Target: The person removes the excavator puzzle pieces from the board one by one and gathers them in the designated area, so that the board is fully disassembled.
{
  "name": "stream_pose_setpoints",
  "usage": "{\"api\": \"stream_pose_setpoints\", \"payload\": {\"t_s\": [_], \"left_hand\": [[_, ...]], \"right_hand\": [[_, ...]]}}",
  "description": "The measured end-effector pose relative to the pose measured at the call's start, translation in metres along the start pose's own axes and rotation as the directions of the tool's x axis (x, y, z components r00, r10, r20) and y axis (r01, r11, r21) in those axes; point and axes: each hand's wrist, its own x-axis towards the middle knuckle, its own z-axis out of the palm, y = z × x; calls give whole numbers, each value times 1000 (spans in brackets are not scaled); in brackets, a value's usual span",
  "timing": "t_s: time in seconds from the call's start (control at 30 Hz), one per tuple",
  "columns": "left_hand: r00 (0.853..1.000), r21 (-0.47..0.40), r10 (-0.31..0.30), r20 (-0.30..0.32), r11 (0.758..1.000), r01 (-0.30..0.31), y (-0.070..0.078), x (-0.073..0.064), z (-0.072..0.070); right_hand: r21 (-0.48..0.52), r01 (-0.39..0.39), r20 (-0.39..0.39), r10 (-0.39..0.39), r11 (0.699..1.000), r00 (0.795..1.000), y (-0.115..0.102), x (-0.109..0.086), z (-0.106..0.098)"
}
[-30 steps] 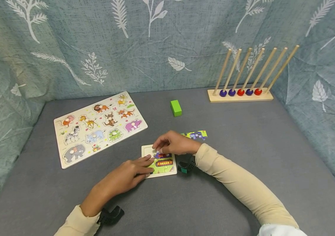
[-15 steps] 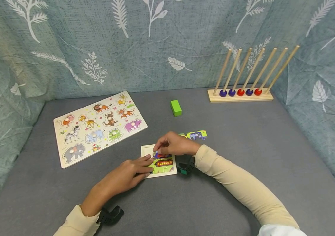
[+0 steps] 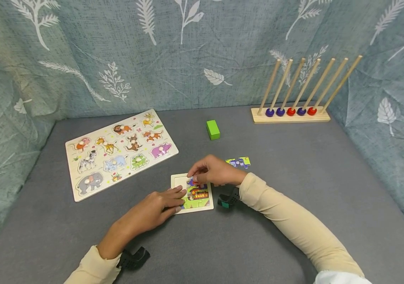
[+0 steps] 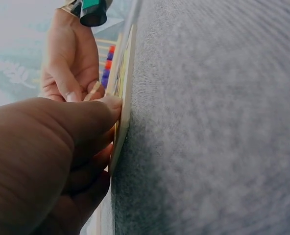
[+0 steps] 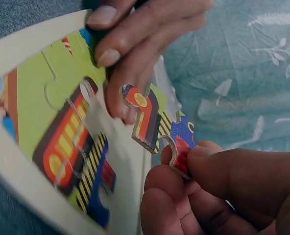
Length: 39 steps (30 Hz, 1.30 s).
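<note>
My right hand (image 3: 216,171) pinches a jigsaw piece (image 5: 157,122) between thumb and fingers. The piece shows a track end, yellow-black stripes and a blue and red part; it is tilted above the puzzle tray (image 5: 17,41). Inside the tray, joined pieces (image 5: 57,105) form part of a tracked vehicle on green, with bare wood beside them. My left hand (image 3: 160,205) rests its outstretched fingers over the tray's left side. In the left wrist view the thumb (image 4: 108,108) lies at the tray's edge (image 4: 127,93).
Loose puzzle pieces (image 3: 239,162) lie beyond the right hand, which partly hides them. Farther back is a green block (image 3: 213,130). An animal peg board (image 3: 121,156) lies at the left, and a bead stand with upright rods (image 3: 290,118) at the back right, before the curtain (image 3: 187,71).
The right hand has shifted slightly right and away from the body, bringing the pinched piece up at a tilt over the tray. The left hand has stayed in place.
</note>
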Motion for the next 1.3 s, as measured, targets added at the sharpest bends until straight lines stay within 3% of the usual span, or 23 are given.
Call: {"api": "stream_pose_setpoints", "payload": {"t_s": [0.4,0.63,0.8,0.97,1.3], "left_hand": [[1000,16,14,-23,1000,-13,-1,3,-5],[997,19,17,-75,1000,-16,0,6,-7],[1000,13,-19,6,1000,19,2,7,-9],[994,18,-51,101,999,49,5,7,-8],[992,16,-30,126,999,28,6,10,-6]], "right_hand": [[-21,-24,-70,23,999,997,4,-20,-22],[-37,-7,-75,4,999,997,6,-27,-32],[-40,-41,-95,37,998,995,8,-32,-38],[-41,-66,-112,61,997,992,13,-38,-42],[-82,-69,-101,60,994,993,23,-54,-50]]}}
